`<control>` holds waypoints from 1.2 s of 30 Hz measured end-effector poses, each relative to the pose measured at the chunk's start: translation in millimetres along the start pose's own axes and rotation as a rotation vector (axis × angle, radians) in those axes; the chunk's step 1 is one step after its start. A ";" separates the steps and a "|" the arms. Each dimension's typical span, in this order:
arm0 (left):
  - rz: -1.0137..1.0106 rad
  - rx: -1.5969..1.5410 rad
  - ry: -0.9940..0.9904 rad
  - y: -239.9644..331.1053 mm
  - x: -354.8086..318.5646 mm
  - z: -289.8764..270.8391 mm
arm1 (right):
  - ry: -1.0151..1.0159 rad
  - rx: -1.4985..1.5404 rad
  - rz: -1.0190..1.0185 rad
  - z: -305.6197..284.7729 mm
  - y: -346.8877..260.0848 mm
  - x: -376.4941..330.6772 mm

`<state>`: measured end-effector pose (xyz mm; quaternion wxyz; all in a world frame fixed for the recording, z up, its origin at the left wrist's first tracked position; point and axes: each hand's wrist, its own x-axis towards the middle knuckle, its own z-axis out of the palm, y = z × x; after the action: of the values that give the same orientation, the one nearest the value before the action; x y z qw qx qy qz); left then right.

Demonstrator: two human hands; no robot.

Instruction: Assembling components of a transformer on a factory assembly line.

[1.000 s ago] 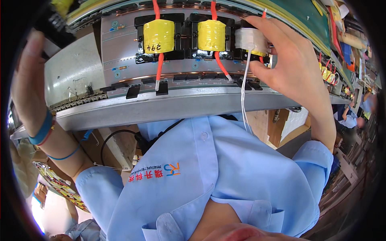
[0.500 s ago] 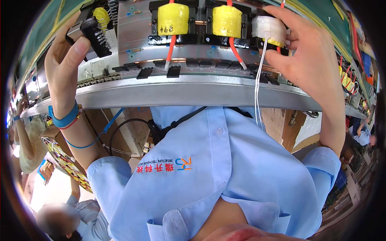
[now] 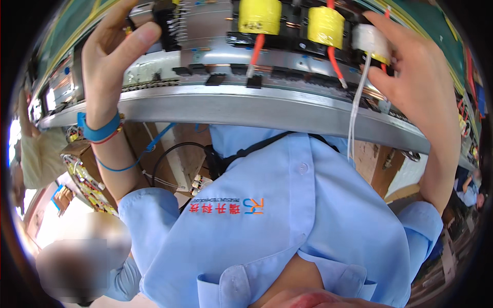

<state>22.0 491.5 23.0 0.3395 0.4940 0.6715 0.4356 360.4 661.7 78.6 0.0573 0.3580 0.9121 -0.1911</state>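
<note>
Metal rail (image 3: 267, 105) runs across the view, bowed by the lens; it carries a grey fixture tray (image 3: 205, 25). In the tray, side by side: two yellow-taped coils (image 3: 259, 15) and (image 3: 324, 26), each with a red lead (image 3: 255, 49) running down toward the rail.

Right hand (image 3: 416, 77) — raised, forearm coming up from the lower right, palm facing left. Thumb and fingers curl partway round a white-taped coil (image 3: 371, 42), gripping it at the tray's right end, just beside the second yellow coil. The white coil sits with its long axis roughly upright; a white wire (image 3: 354, 110) hangs from it, trailing down past the rail's edge toward the blue shirt (image 3: 287, 226).

Left hand (image 3: 115, 51) — raised at the tray's left end, blue wristband (image 3: 97, 131) on the wrist. Fingers pinched on a black comb-like part (image 3: 167, 23); how firmly, cannot tell.
</note>
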 end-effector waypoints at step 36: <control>-0.249 0.646 -0.137 85.4 23.8 66.8 | 0.144 0.156 0.021 50.1 32.1 -15.9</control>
<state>105.9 542.2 75.0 0.2606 0.5183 0.8053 0.1220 392.2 653.6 26.5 -0.0343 0.3836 0.8925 -0.2348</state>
